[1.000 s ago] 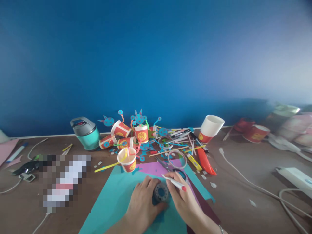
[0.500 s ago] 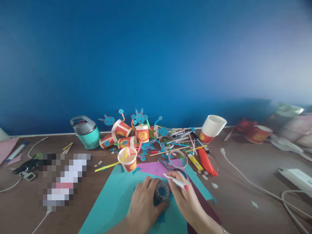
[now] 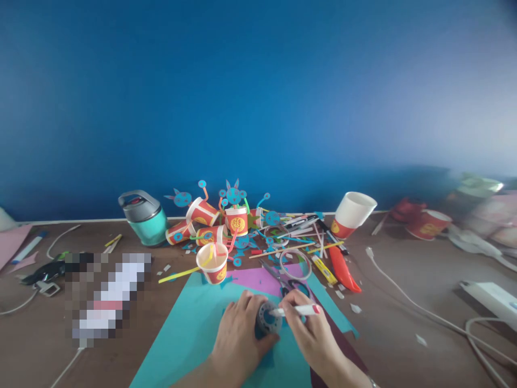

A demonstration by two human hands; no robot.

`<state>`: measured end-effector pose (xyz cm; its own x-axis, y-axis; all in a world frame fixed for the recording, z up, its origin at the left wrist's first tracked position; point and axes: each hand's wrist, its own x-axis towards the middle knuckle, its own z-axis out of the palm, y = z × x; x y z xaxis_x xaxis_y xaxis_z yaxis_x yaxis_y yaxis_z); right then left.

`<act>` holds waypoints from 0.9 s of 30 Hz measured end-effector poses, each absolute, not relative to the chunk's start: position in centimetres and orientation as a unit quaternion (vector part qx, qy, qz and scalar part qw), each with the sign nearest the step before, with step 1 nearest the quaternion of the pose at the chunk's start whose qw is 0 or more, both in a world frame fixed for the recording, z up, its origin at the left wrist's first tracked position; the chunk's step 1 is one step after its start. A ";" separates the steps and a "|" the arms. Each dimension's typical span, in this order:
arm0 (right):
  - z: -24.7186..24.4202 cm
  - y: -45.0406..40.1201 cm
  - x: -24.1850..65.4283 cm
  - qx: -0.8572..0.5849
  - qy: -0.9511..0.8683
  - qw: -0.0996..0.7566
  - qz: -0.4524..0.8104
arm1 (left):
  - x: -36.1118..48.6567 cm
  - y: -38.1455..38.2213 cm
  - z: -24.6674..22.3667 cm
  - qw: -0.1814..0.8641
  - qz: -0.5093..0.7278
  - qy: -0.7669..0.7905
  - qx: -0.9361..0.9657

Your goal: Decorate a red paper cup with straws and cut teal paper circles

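Observation:
My left hand [image 3: 241, 330] is wrapped round a grey ring-shaped roll [image 3: 276, 325], perhaps a tape core, holding it against the turquoise paper [image 3: 186, 339]. In my right hand [image 3: 309, 328] is a white marker [image 3: 304, 310] with a red end, gripped between thumb and fingers. Its tip is over the roll's inner opening; whether it touches the paper I cannot tell. Scissors [image 3: 283, 277] lie just beyond my right hand on pink paper [image 3: 252, 280]. A paper cup with straws [image 3: 214, 269] stands at the far edge of the turquoise sheet.
Several red cups [image 3: 236, 222] with straw arms and blue paper faces crowd the back. Right of them lie pens, clear tape [image 3: 295, 264], a yellow cutter [image 3: 324, 270] and a red-orange object [image 3: 343, 269]. Stacked white cups [image 3: 352, 213], a turquoise flask [image 3: 145, 221] and a white cable [image 3: 416, 302] are around.
My right hand has tilted the marker and brought its tip from beyond the roll down into the opening. My left hand keeps the roll in the same place.

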<state>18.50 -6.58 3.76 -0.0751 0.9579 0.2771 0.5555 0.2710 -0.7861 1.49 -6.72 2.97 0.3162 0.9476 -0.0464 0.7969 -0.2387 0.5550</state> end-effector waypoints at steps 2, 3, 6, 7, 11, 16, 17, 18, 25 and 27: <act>3.6 -6.6 18.3 -0.545 -0.696 0.395 0.250 | 1.5 -6.7 3.1 0.253 0.151 0.564 0.771; 3.5 -6.6 18.2 -0.545 -0.698 0.393 0.249 | 1.5 -6.6 3.1 0.256 0.149 0.566 0.770; 3.3 -6.6 18.2 -0.546 -0.705 0.380 0.245 | 1.5 -6.6 3.2 0.262 0.140 0.572 0.764; 3.2 -6.6 18.2 -0.547 -0.708 0.375 0.243 | 1.5 -6.6 3.2 0.263 0.140 0.573 0.763; 3.4 -6.7 18.2 -0.546 -0.713 0.368 0.240 | 1.6 -6.5 3.3 0.264 0.151 0.570 0.763; 4.1 -7.0 18.3 -0.557 -0.699 0.362 0.266 | 1.6 -6.5 3.3 0.255 0.160 0.559 0.773; 4.2 -7.0 18.3 -0.562 -0.695 0.362 0.266 | 1.5 -6.5 3.3 0.252 0.162 0.558 0.774; 4.3 -7.1 18.4 -0.566 -0.693 0.361 0.263 | 1.5 -6.5 3.2 0.250 0.163 0.558 0.775; 4.3 -7.4 18.3 -0.548 -0.729 0.356 0.205 | 1.3 -6.7 2.6 0.228 0.174 0.547 0.786; 4.2 -7.4 18.2 -0.537 -0.738 0.360 0.193 | 1.4 -6.7 2.6 0.225 0.173 0.548 0.787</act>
<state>18.18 -7.44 4.18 -0.1638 0.9315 0.3248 0.6536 0.3491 -0.6715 1.36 -6.68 2.64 0.3400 0.9400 0.0261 0.7848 -0.2990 0.5428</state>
